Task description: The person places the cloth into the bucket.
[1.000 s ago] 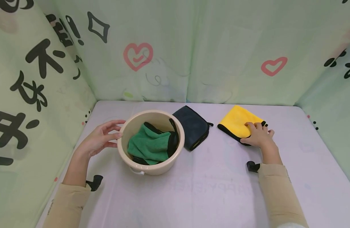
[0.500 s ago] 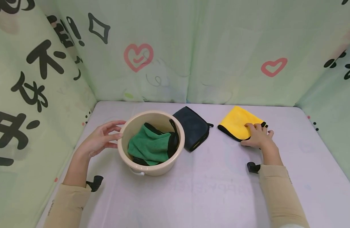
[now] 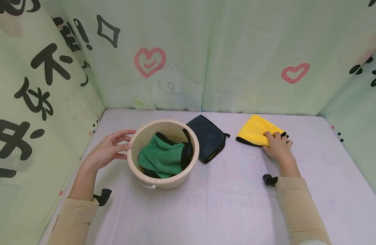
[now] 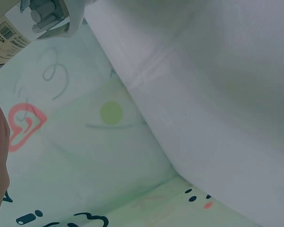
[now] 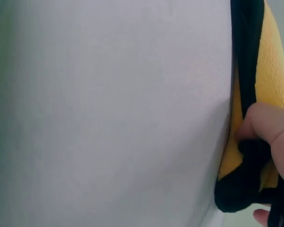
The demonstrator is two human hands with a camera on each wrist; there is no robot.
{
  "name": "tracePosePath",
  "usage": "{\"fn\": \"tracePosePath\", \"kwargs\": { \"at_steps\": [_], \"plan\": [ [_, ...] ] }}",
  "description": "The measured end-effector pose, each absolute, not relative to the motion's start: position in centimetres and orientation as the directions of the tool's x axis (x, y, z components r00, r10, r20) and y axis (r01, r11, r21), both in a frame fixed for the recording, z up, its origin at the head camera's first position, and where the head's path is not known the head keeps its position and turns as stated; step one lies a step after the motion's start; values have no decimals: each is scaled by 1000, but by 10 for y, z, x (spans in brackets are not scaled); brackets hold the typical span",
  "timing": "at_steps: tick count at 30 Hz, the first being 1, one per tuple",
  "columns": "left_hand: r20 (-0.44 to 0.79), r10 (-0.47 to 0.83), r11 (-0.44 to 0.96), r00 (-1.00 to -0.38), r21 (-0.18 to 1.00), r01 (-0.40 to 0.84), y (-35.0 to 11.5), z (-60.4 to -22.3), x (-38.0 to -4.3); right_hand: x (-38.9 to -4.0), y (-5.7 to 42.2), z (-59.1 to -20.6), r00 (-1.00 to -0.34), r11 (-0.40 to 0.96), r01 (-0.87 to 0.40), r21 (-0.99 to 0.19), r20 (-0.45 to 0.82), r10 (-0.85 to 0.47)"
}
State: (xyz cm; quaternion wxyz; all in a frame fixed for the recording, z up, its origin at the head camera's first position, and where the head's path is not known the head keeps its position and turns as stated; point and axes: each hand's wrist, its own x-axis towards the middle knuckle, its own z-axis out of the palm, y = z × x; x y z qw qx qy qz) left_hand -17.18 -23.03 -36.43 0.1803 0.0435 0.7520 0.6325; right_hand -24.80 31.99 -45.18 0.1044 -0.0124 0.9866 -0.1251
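A cream bucket (image 3: 166, 185) stands left of the middle of the table in the head view, with a green cloth (image 3: 163, 156) edged in black inside it. My left hand (image 3: 109, 149) is at its left side, fingers nearly straight and fingertips touching the wall near the rim. At the right, my right hand (image 3: 278, 146) grips the near edge of a folded yellow cloth (image 3: 255, 131) with black trim. The right wrist view has the thumb (image 5: 265, 123) tucked at the trim, and the yellow cloth (image 5: 272, 71) raised along that side.
A folded dark blue cloth (image 3: 207, 139) lies against the bucket's right side. The table (image 3: 224, 204) is covered in pale lilac cloth and bounded by printed green curtains (image 3: 243, 51) at the back and sides. A printed label (image 4: 9, 42) shows in the left wrist view.
My right hand has taken hold of the yellow cloth's near edge, which is now drawn up and folded back under the fingers. The left hand and bucket stay put.
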Motion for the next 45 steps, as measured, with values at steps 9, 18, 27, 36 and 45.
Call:
{"fn": "tracePosePath", "kwargs": {
  "at_steps": [9, 18, 27, 36, 45],
  "plan": [
    [-210, 297, 198, -931, 968, -155, -231, -364, -172, -249, 316, -453, -996, 976, 24, -219, -87, 5],
    [-214, 294, 200, -931, 967, -159, -230, -364, -173, -246, 312, -448, -990, 973, 4, -230, 135, 36],
    [-204, 306, 179, -930, 972, -154, -231, -366, -174, -247, 288, -431, -932, 963, -93, -253, 363, 6],
    [-202, 312, 187, -929, 971, -149, -231, -365, -174, -244, 256, -394, -877, 946, -198, -257, 478, -54],
    [-203, 311, 186, -928, 971, -150, -232, -366, -174, -234, 214, -358, -754, 896, -381, -226, 636, -160]
  ]
}}
